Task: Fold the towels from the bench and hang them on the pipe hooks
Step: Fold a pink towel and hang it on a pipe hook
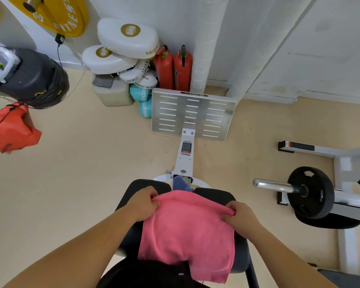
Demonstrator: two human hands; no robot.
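Note:
A pink towel [187, 235] lies spread over the black padded bench [139, 188], its near edge hanging toward me. My left hand [143, 204] pinches the towel's far left corner. My right hand [240, 217] pinches the far right corner. A blue towel [181, 183] pokes out just beyond the pink one, at the far end of the bench, mostly hidden. A white wrapped pipe [208, 42] runs up the wall in the corner ahead; no hooks show on it.
The bench's white frame leads to a slotted metal footplate [193, 113]. Two red fire extinguishers [173, 67] and white boxing pads [123, 48] stand against the wall. A barbell with a black plate [310, 192] lies right. A black bag and a red bag [10, 129] are at left.

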